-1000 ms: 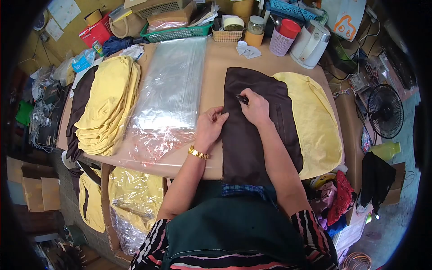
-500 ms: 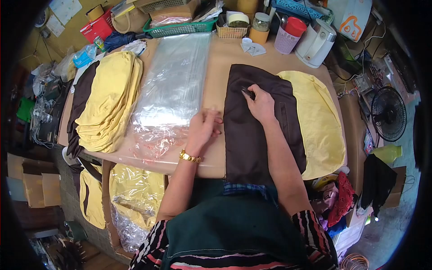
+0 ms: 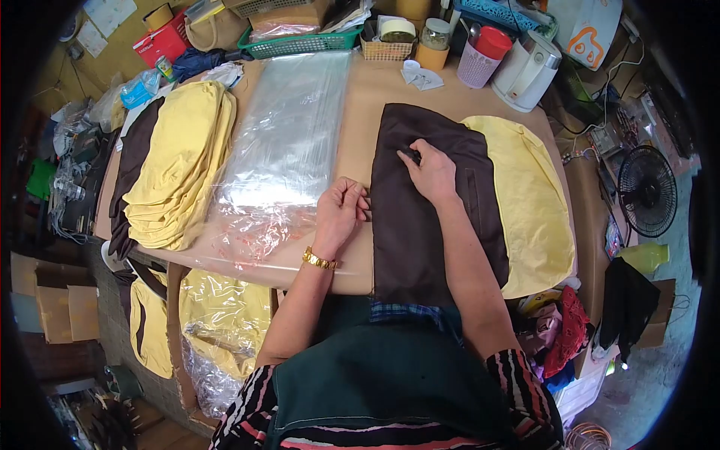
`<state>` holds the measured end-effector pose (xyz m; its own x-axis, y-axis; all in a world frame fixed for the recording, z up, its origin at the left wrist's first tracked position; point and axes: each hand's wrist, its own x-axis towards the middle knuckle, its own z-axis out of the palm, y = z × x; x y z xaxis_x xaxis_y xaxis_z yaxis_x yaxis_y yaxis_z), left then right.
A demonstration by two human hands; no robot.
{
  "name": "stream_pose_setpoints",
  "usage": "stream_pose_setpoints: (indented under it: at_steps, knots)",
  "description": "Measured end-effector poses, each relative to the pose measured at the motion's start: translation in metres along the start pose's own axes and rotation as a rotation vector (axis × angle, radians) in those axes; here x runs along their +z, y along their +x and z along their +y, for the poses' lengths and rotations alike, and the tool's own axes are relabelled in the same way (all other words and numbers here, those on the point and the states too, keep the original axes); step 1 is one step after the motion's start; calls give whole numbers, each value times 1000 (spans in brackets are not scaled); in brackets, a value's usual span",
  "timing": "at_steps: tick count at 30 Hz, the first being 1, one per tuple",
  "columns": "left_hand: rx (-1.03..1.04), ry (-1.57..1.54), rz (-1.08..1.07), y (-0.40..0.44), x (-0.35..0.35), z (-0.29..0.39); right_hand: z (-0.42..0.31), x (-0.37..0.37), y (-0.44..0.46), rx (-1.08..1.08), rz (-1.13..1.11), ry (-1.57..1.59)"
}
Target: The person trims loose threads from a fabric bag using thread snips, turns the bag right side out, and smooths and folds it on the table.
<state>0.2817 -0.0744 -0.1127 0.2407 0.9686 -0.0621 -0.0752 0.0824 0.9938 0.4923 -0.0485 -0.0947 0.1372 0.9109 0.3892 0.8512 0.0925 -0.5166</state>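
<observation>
Here, dark brown cloth (image 3: 409, 240) lies flat on right half of worktop (image 3: 358, 146), lower end reaching past front edge. Right hand (image 3: 433, 171) over cloth's upper middle, thumb and forefinger bent; cannot tell what they pinch, dark on dark. Left hand (image 3: 339, 214) just beside cloth's left edge, fingers curled, thumb near fingertips; cannot tell if pinching anything. Yellow cloth (image 3: 532, 206) adjoins brown, near worktop's right edge.

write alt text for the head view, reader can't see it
A person's right hand holds a mostly hidden dark tool over brown cloth on a table, the left hand by the cloth's left edge. Yellow fabric lies right; clear plastic and stacked yellow pieces lie left.
</observation>
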Motion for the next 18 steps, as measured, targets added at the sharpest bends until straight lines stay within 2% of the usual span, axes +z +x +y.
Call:
stream_pose_setpoints:
  at_steps: [1, 8, 10, 11, 13, 14, 16, 17, 18]
  knots:
    - [29, -21, 20, 0, 0, -1, -2, -3, 0, 50, -50, -2]
    - [77, -332, 177, 4, -3, -1, 3, 1, 1, 68, -27, 49]
    - [13, -614, 182, 7, -11, 0, 5, 2, 1, 61, -15, 84]
    - [14, -613, 182, 7, -7, -2, 7, 2, 0, 61, -14, 85]
    - [-2, -129, 177, 3, 7, 7, 3, 0, -1, -24, 48, 175]
    - [-3, -126, 177, 5, 7, 3, 0, -1, -2, -23, 48, 177]
    - [111, 309, 7, 11, 8, 2, -19, -9, -5, -194, -12, 357]
    - [49, 329, -7, 10, 6, 2, -22, -8, -8, -198, -14, 357]
    - [50, 326, -2, 11, 6, 5, -24, -7, -11, -270, -150, 236]
